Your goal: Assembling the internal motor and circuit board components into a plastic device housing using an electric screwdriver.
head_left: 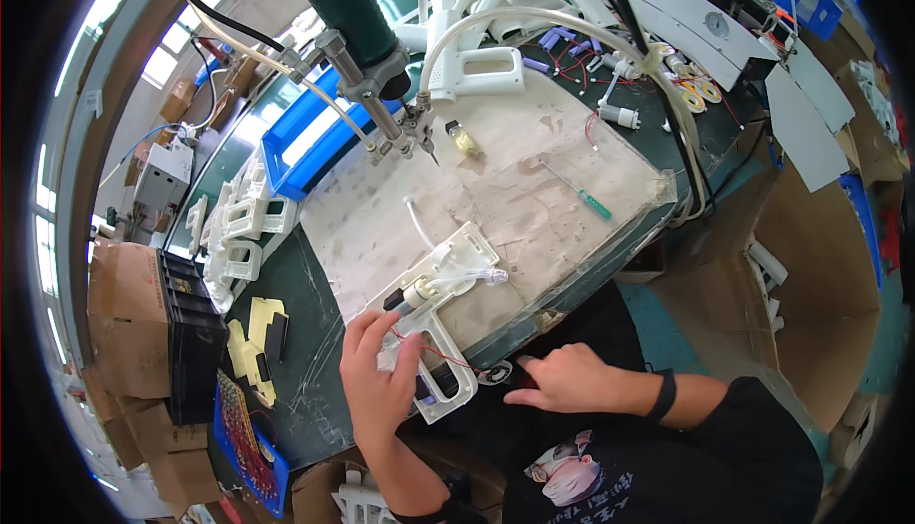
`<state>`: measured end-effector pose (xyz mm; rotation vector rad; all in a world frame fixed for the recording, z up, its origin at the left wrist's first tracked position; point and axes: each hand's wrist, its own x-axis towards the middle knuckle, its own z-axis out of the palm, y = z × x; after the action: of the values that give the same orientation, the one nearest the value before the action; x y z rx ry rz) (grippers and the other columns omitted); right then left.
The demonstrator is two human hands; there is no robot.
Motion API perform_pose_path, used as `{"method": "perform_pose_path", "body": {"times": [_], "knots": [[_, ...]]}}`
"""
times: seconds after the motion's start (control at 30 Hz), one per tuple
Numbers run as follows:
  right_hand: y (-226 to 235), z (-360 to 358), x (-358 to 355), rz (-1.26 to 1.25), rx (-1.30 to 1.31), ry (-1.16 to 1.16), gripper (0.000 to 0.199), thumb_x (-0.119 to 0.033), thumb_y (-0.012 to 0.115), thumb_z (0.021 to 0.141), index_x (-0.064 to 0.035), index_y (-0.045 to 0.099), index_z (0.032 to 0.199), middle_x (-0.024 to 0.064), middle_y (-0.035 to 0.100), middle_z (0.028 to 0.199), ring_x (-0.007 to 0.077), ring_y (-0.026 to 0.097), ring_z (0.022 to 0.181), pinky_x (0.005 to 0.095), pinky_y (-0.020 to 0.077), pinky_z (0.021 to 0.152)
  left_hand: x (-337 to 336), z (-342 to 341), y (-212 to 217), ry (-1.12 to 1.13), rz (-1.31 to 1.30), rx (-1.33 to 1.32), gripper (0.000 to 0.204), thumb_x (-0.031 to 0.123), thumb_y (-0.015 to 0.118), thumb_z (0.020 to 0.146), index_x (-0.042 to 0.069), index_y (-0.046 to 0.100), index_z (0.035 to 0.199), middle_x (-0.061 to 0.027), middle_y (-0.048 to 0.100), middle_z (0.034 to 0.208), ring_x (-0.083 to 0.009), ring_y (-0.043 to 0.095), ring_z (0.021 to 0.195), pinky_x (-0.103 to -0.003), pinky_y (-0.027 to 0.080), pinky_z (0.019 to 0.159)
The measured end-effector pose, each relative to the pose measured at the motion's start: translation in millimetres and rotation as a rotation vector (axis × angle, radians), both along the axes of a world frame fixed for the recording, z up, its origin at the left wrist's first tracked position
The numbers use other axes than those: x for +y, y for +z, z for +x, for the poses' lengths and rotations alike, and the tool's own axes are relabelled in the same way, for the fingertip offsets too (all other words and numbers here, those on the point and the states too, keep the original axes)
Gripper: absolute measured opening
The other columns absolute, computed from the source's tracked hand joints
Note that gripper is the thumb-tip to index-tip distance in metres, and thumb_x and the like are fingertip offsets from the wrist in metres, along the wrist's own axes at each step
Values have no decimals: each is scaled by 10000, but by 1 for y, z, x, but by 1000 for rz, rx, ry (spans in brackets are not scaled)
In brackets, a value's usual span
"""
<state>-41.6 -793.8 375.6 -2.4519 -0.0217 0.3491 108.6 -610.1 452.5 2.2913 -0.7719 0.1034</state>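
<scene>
Near the lower centre of the frame, a white housing half (pixel 432 316) lies open side up, slanting across the edge of the surface (pixel 315 371); that pose leaves its hollow bared, and the handle end juts toward the person, likely for easy reach. A cylindrical part with a black end (pixel 413 295) sits in the hollow, with a translucent piece (pixel 467 276) beside it and a white tube (pixel 416 219) curving out past the housing's edge. Thin red wires (pixel 434 360) cross the handle opening, slack enough, it seems, to be led along it.

The left hand (pixel 376 371) reaches over the housing, thumb and forefinger parted beside the wires, perhaps steadying the work; whether its fingers pinch a wire I cannot tell. The right hand (pixel 570 378) has its thumb and forefinger spread, nothing visibly between them, just beside a small round part (pixel 496 371) at the handle's edge.

A green-handled screwdriver (pixel 593 204) lies right of centre, presumably kept within reach yet out of the way. Toward the top, a dark green cylinder (pixel 348 9) hangs above the surface, which probably leaves room beneath it, and white housings (pixel 486 71) are heaped behind, apparently as stock.
</scene>
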Motion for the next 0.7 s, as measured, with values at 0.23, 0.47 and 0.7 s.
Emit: {"method": "perform_pose_path", "body": {"times": [0.23,0.47,0.7], "knots": [[-48,12,20,450,-69,-86,330,-373,581,904,-76,685,1003,149,680,733,363,662,702,445,523,634,-66,32,-2,-443,339,-198,331,71,702,776,88,672,1105,-62,603,1248,-319,513,1148,-435,411,960],[38,1,-30,498,-269,-171,216,-266,689,815,-79,703,921,101,615,728,262,621,659,352,498,628,-74,45,-12,-456,365,-236,222,82,733,745,96,675,958,-23,622,1225,-318,481,1226,-459,373,993],[39,41,-66,360,-468,-354,248,-179,661,826,-58,669,1042,111,619,892,297,629,759,391,500,661,-73,64,-16,-288,37,-214,145,59,726,748,16,647,862,-85,670,925,-290,607,938,-387,461,834]]}}
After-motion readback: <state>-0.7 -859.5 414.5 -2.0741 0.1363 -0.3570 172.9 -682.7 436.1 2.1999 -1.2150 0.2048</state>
